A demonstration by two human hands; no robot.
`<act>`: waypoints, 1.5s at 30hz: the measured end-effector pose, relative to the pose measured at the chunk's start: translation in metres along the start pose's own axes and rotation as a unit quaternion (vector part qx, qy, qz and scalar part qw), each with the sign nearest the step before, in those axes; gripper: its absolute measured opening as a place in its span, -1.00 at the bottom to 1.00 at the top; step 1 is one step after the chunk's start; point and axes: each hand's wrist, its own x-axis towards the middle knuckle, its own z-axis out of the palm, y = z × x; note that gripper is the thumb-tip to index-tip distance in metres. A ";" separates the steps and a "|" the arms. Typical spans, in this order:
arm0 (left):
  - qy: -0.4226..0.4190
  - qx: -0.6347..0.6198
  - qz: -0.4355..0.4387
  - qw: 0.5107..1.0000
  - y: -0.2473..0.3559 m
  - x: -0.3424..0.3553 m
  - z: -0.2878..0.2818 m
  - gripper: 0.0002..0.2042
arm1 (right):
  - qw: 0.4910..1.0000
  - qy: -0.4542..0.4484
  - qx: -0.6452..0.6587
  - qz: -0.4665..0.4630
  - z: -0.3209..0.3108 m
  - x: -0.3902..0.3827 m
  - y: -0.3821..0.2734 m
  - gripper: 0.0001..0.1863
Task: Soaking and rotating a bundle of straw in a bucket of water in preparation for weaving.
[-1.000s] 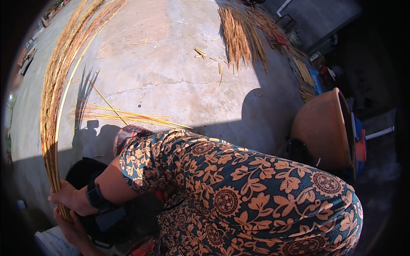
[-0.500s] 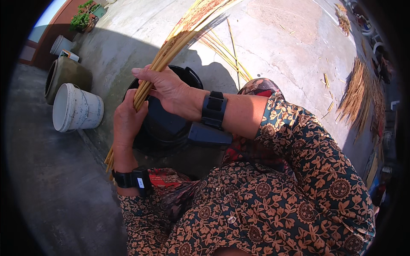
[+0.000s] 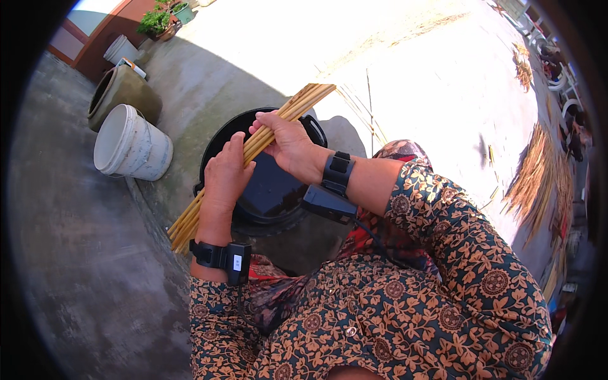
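A bundle of straw-coloured broomcorn stalks (image 3: 305,101) slants across a round black tub, its upper end to the far right. My right hand (image 3: 288,142) is closed around the upper part of the stalks. Lower down, my left hand (image 3: 226,174) holds the same bundle, with the thumb on the near side. The cut stalk ends (image 3: 183,229) stick out to the left below my left wrist. Dark liquid or a dark base shows inside the black tub (image 3: 209,155); I cannot tell which. Glare washes out the bundle's brushy far end.
To the left stand a white bucket (image 3: 145,152), tipped toward me, and a brown-green clay jar (image 3: 136,101). Potted plants (image 3: 154,24) are by the wall. At the right lies a pile of dry broomcorn (image 3: 533,174). A few loose stalks (image 3: 364,114) lie on the sunlit concrete beyond the tub.
The bundle has swung from steep to a flatter slant, its upper end moving rightward and down. My left hand has shifted along with it, and both hands keep hold. The view has shifted slightly.
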 end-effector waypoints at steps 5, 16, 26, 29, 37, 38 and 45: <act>0.112 0.142 0.096 0.979 0.018 0.000 0.004 -0.21 | 0.999 -0.010 0.036 0.012 -0.008 0.011 0.000 -0.88; 0.136 0.136 0.036 0.981 -0.002 0.009 0.014 -0.78 | 0.999 -0.009 -0.011 0.034 0.002 0.007 -0.006 -0.77; 0.166 0.046 -0.056 0.983 -0.028 0.026 -0.007 -0.69 | 0.981 -0.094 -0.164 0.043 -0.001 0.005 -0.033 -0.63; 0.255 0.008 -0.100 0.962 -0.052 0.024 -0.025 -0.65 | 0.975 -0.116 -0.185 0.039 0.001 -0.007 -0.042 -0.65; 0.457 -0.389 -0.091 0.794 -0.038 0.020 -0.072 -0.71 | 0.820 -0.296 -0.488 0.029 0.002 -0.042 -0.052 -0.77; 0.455 -0.392 -0.091 0.795 -0.035 0.022 -0.074 -0.71 | 0.821 -0.293 -0.488 0.029 -0.001 -0.041 -0.052 -0.77; 0.507 -0.562 -0.092 0.647 -0.057 0.017 -0.074 -0.81 | 0.691 -0.254 -0.663 -0.137 -0.008 -0.021 -0.056 -0.77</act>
